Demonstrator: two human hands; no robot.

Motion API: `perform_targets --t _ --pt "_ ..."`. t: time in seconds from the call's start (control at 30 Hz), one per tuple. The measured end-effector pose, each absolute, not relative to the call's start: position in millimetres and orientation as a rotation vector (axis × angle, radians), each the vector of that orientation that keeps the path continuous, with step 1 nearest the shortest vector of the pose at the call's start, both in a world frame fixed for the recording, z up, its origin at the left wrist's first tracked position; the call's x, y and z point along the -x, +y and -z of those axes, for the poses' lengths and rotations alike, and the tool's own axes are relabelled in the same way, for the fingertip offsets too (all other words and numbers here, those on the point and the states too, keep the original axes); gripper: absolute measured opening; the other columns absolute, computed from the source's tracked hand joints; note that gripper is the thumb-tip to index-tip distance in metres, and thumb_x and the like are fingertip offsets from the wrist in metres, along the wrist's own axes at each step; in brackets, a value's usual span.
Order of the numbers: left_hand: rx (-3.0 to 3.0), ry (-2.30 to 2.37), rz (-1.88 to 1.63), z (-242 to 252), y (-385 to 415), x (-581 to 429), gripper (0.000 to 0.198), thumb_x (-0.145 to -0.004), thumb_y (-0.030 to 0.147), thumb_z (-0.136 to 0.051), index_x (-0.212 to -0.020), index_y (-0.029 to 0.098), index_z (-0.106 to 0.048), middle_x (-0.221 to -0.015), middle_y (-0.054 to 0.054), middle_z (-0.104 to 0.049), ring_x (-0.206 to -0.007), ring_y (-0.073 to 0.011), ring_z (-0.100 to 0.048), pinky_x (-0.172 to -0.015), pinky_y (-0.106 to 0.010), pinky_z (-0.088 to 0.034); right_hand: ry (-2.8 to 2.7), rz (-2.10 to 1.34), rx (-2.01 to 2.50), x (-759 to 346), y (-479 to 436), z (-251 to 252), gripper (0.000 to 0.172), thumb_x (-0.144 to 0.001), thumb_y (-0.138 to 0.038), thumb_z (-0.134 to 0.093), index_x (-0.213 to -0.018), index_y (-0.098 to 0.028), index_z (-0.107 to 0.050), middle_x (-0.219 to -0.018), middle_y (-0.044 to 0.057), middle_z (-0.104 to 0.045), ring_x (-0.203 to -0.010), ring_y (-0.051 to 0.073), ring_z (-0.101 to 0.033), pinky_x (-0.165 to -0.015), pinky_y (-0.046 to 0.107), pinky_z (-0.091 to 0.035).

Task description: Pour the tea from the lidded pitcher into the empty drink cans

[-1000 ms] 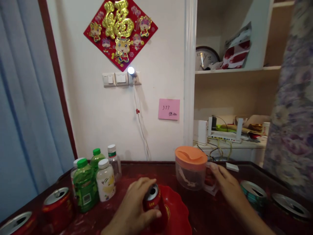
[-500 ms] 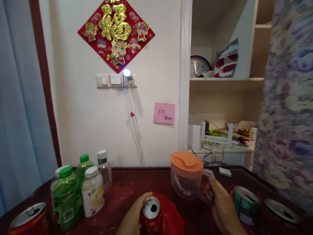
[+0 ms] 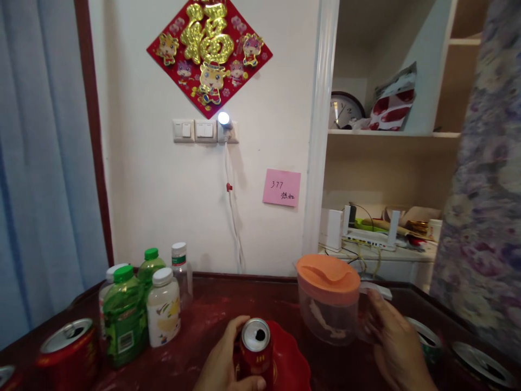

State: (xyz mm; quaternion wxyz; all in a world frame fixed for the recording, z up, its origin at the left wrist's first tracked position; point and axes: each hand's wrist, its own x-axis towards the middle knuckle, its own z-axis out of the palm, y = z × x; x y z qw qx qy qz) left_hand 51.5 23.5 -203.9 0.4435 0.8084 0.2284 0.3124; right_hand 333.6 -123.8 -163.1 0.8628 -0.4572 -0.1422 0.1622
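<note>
My left hand (image 3: 228, 358) is wrapped round a red drink can (image 3: 257, 353) with an open silver top. The can stands upright at the left side of a red scalloped plate (image 3: 287, 353); its base is out of sight. On the right, my right hand (image 3: 396, 339) grips the handle of a clear plastic jug (image 3: 328, 317) with an orange lid (image 3: 329, 276). The lid is on, and something pale shows through the jug's wall. Part of the handle is hidden behind my fingers.
Several bottles, among them a green bottle (image 3: 125, 320) and a white bottle (image 3: 163, 312), stand at the left. Another red can (image 3: 69, 353) is nearer. A green can (image 3: 427, 342) and a dark can (image 3: 482, 366) sit at far right. A wall (image 3: 142, 201) rises behind the table.
The jug has come a little nearer and to the right with my right hand on its handle. My left thumb now shows across the can's front. The whole view has shifted slightly.
</note>
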Motion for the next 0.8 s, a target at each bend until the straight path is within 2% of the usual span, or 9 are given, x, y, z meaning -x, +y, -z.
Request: perform_targets --t 0.1,0.2,0.37,0.47,0.57,0.7,0.8 --pt "-1.988 0.547 -0.782 198.6 19.8 -52.2 0.07 -0.065 0.025 -0.081 -0.13 0.025 -0.054 -0.13 -0.01 -0.067 -0.124 -0.0356 -0.06 -0.109 -0.047 -0.044 -0.309 -0.37 0.94 -333.6 -131.7 148.0 0.064 -0.036 -0.063 -0.102 -0.072 -0.019 -0.072 -0.063 -0.003 -0.058 -0.05 0.011 -0.05 -0.039 0.015 -0.043" --pt "-1.948 0.483 -0.786 199.1 18.0 -52.7 0.071 -0.066 0.019 -0.08 -0.131 0.026 -0.054 -0.13 -0.007 -0.067 -0.123 -0.0322 -0.059 -0.109 -0.044 -0.043 -0.339 -0.406 0.947 -333.5 -140.4 136.1 0.061 -0.037 -0.058 -0.103 -0.072 -0.018 -0.073 -0.069 -0.001 -0.063 -0.055 0.012 -0.054 -0.043 0.015 -0.048" --pt "-1.882 0.383 -0.765 200.2 16.8 -53.5 0.076 -0.067 0.015 -0.08 -0.137 0.029 -0.053 -0.135 -0.006 -0.064 -0.128 -0.0313 -0.056 -0.113 -0.045 -0.039 -0.415 -0.464 1.009 -337.6 -155.3 127.1 0.056 -0.046 -0.052 -0.102 -0.082 -0.018 -0.077 -0.089 0.005 -0.07 -0.077 0.024 -0.067 -0.052 0.021 -0.058" --pt "-1.844 0.343 -0.738 199.4 15.5 -54.6 0.074 -0.069 0.016 -0.08 -0.137 0.028 -0.053 -0.137 -0.007 -0.063 -0.128 -0.0315 -0.056 -0.113 -0.047 -0.039 -0.493 -0.49 1.131 -340.1 -163.1 122.5 0.053 -0.052 -0.056 -0.098 -0.082 -0.019 -0.077 -0.092 0.008 -0.072 -0.082 0.03 -0.069 -0.06 0.028 -0.062" --pt "-1.825 0.307 -0.737 203.9 15.0 -56.3 0.076 -0.068 0.019 -0.082 -0.138 0.025 -0.052 -0.139 -0.01 -0.061 -0.128 -0.0345 -0.056 -0.112 -0.05 -0.039 -0.581 -0.497 1.284 -339.0 -169.0 116.9 0.057 -0.053 -0.066 -0.094 -0.08 -0.018 -0.077 -0.093 0.01 -0.072 -0.085 0.034 -0.07 -0.066 0.032 -0.064" --pt "-1.828 0.362 -0.717 214.0 16.7 -59.2 0.086 -0.065 0.027 -0.086 -0.142 0.024 -0.049 -0.145 -0.013 -0.056 -0.135 -0.0393 -0.049 -0.114 -0.054 -0.036 -0.7 -0.331 1.41 -341.3 -174.5 119.2 0.056 -0.059 -0.073 -0.088 -0.076 -0.021 -0.077 -0.081 0.007 -0.072 -0.07 0.029 -0.07 -0.054 0.026 -0.06" --pt "-1.871 0.383 -0.692 216.5 17.9 -60.0 0.087 -0.064 0.029 -0.088 -0.142 0.026 -0.049 -0.147 -0.012 -0.055 -0.136 -0.0402 -0.047 -0.115 -0.054 -0.035 -0.893 -0.099 1.518 -347.1 -177.5 126.7 0.048 -0.073 -0.07 -0.08 -0.078 -0.023 -0.077 -0.075 0.004 -0.071 -0.061 0.024 -0.069 -0.046 0.021 -0.054"
